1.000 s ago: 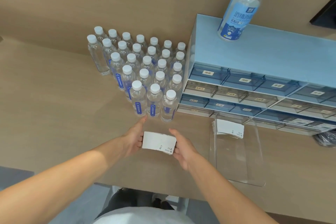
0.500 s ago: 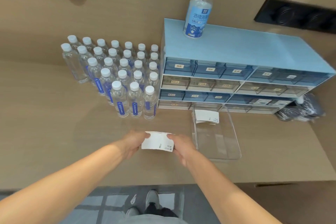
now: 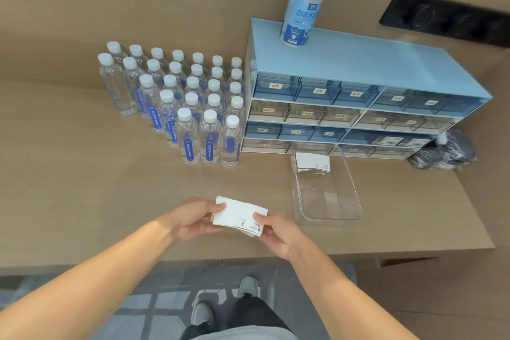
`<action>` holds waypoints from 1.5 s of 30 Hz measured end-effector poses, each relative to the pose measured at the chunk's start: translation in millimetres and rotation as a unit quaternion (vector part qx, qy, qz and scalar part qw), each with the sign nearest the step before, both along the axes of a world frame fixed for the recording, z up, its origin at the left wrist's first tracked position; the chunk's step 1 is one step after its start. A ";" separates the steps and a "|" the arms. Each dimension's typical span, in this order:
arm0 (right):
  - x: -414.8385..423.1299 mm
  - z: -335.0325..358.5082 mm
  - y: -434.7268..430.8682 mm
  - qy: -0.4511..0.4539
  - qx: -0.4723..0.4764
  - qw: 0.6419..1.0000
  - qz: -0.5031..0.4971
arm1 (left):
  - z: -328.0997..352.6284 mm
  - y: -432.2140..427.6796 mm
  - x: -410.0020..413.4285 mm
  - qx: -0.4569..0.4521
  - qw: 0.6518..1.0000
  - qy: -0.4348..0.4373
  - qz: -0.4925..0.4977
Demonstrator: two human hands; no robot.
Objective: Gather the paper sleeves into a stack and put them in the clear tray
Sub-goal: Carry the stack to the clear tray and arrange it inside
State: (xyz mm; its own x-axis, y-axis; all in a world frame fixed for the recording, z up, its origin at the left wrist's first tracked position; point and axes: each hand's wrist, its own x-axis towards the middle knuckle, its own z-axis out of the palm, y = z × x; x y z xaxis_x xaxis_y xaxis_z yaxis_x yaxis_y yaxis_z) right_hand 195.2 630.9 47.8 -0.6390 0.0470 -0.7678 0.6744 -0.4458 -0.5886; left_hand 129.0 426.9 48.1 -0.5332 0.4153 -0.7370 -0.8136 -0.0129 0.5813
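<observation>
A stack of white paper sleeves [image 3: 238,214] is held just above the tan table near its front edge. My left hand [image 3: 193,218] grips the stack's left end and my right hand [image 3: 278,232] grips its right end, thumb on top. The clear tray [image 3: 329,205] lies on the table to the right of my hands. A second stack of sleeves [image 3: 311,164] lies at the tray's far end. The near part of the tray holds nothing.
Several water bottles [image 3: 190,107] stand in rows at the back left. A blue drawer organizer [image 3: 367,69] sits behind the tray, with a spray bottle [image 3: 303,5] on top. A dark bag [image 3: 444,153] lies at the far right. The table's front edge [image 3: 248,255] runs just below my hands.
The view has drawn back and tilted down, showing floor and shoes. Both hands still hold the sleeve stack; its layers now sit slightly fanned at the lower right corner.
</observation>
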 end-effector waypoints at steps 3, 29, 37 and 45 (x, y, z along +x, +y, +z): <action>0.7 3.2 5.4 0.028 0.004 1.000 0.004 | 2.9 4.7 1.1 0.019 0.999 0.030 -0.024; -73.2 -27.9 192.9 0.050 0.373 0.926 -0.021 | 3.8 301.5 -23.6 -0.329 0.902 0.270 0.068; -84.4 -54.9 222.8 0.038 0.369 0.928 0.028 | -31.3 330.7 -35.4 -0.329 0.917 0.222 0.043; -86.4 -61.6 239.5 0.065 0.396 0.906 0.137 | -50.5 333.4 -35.8 -0.336 0.914 0.226 0.026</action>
State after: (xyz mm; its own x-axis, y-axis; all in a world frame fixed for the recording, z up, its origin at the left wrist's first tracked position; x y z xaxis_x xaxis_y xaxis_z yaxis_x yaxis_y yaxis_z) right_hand 108.8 870.4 -13.8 -0.7928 0.3756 -0.4801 0.5976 0.3236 -0.7336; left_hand 93.2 760.4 -2.4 -0.8527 -0.0844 -0.5155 -0.4964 0.4380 0.7495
